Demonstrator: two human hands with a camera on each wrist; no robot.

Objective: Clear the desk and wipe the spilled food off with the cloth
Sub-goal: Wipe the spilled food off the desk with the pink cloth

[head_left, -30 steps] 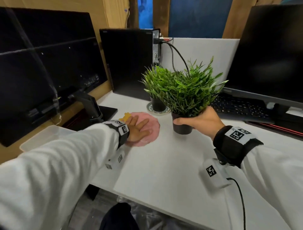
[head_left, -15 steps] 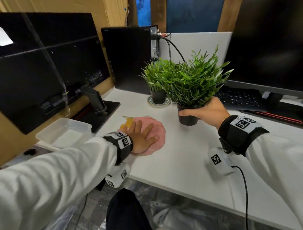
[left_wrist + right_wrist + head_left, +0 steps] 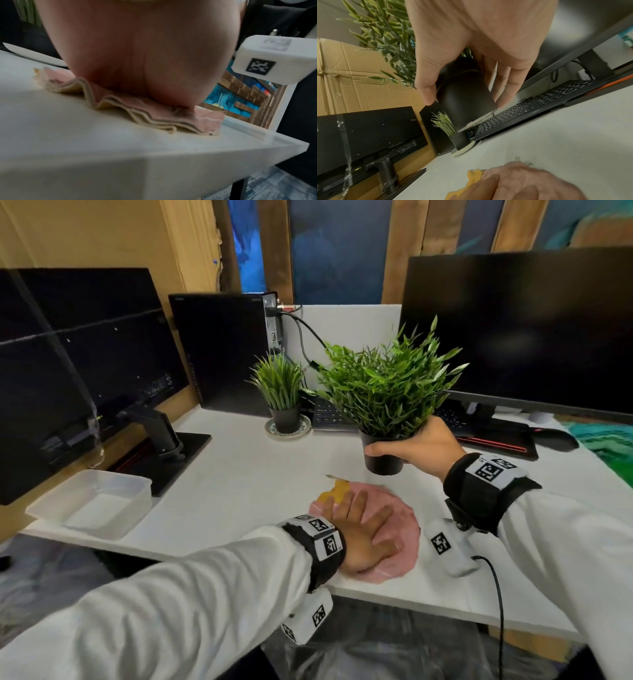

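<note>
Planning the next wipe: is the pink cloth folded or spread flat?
Folded: the pink cloth shows stacked layered edges under the left hand.

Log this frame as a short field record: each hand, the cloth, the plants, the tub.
left hand: flat, pressing pink cloth on white desk
right hand: grips black pot of larger plant, apparently lifted
yellow piece: at cloth's far edge
small plant: on saucer, upright
clear tub: desk's left corner

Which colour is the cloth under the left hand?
The cloth is pink, with a yellow part at its far edge. The head view shows it best.
</note>
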